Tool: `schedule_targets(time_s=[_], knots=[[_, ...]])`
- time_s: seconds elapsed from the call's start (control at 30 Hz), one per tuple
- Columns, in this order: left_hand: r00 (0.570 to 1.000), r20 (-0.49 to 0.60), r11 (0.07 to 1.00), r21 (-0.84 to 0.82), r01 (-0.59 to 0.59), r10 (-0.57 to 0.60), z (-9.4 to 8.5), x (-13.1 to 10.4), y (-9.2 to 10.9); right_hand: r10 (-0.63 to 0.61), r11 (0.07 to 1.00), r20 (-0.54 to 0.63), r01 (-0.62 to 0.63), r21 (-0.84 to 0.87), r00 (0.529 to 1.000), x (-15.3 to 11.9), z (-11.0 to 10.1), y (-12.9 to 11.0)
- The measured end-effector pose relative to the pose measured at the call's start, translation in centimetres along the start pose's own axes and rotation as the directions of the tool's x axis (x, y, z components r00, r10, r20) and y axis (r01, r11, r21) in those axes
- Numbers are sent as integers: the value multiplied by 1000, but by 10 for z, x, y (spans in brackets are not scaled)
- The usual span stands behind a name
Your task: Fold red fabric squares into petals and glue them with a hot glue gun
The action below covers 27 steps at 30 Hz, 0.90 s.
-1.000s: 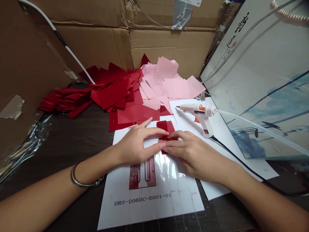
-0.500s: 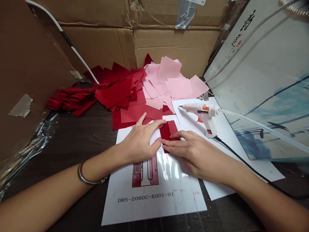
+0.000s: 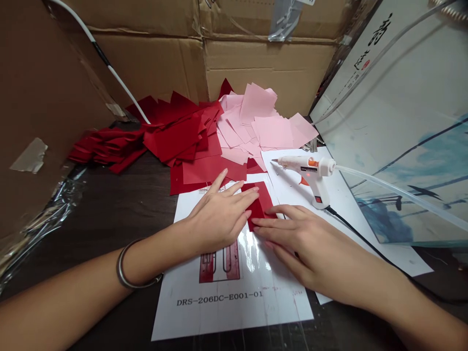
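Note:
A small dark red rectangular piece (image 3: 258, 204) lies flat on a glossy white printed sheet (image 3: 204, 319) that reads DRS-206DC-E001-01. My left hand (image 3: 218, 214) is spread over the sheet, with its fingertips resting on the piece's left side. From the right, my right hand (image 3: 303, 240) reaches in, fingers stretched, its fingertips at the piece's lower right edge. Neither hand grasps anything. Part of the sheet's printed picture (image 3: 220, 265) is hidden under my left hand. To the right, a white glue gun (image 3: 315, 181) with an orange trigger lies on another white sheet (image 3: 341, 204).
Behind the sheet lie a heap of red pieces (image 3: 177, 134) and a heap of pink pieces (image 3: 252, 117). Cardboard walls (image 3: 153, 63) stand at the back and left. A painted panel (image 3: 409, 131) rises on the right. A black cord (image 3: 369, 243) runs past my right arm.
My left fingers have moved right onto the red piece, spreading flatter. My right hand has drawn back slightly to the right and down, its fingers more apart.

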<state>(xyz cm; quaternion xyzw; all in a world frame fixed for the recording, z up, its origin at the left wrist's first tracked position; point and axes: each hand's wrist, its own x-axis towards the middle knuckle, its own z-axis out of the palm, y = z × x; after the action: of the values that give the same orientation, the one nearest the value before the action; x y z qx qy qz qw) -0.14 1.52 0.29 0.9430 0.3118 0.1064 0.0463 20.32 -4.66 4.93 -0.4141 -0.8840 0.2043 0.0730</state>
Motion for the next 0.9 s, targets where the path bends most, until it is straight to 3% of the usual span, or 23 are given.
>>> schedule_targets(time_s=[0.07, 0.1, 0.13, 0.2, 0.27, 0.33, 0.43, 0.53, 0.63, 0.8, 0.9], knots=[[1000, 18, 1000, 3, 11, -11, -1, 0, 1, 161, 986, -57, -158, 60, 985, -17, 2, -5], [1000, 26, 1000, 2, 14, -14, -1, 0, 1, 271, 960, -138, -258, 108, 953, -26, 5, -4], [999, 32, 1000, -2, 19, -19, -1, 0, 2, 377, 924, -219, -351, 150, 900, -36, 10, -2], [999, 37, 999, -13, 33, -32, -1, 0, 3, 562, 824, -399, -531, 198, 724, -53, 20, 10], [998, 40, 999, -23, 48, -47, -1, 0, 5, 659, 738, -473, -625, 254, 585, -62, 26, 30], [997, 47, 998, -21, 63, -62, 0, 0, 6, 674, 719, -502, -635, 282, 541, -60, 25, 51], [995, 59, 997, -8, 79, -78, -1, -2, 9, 692, 713, -456, -627, 313, 559, -41, 7, 77], [993, 73, 996, 1, 90, -90, -2, -3, 10, 648, 760, -350, -601, 247, 676, -17, -13, 87], [992, 84, 996, 19, 89, -90, -2, -3, 11, 586, 810, -332, -522, 267, 739, -1, -24, 86], [993, 97, 997, 34, 67, -70, -1, -2, 11, 587, 773, -300, -411, 483, 752, 12, -32, 72], [992, 105, 997, 22, 75, -77, 0, -3, 10, 563, 792, -346, -370, 485, 751, 12, -34, 63]])
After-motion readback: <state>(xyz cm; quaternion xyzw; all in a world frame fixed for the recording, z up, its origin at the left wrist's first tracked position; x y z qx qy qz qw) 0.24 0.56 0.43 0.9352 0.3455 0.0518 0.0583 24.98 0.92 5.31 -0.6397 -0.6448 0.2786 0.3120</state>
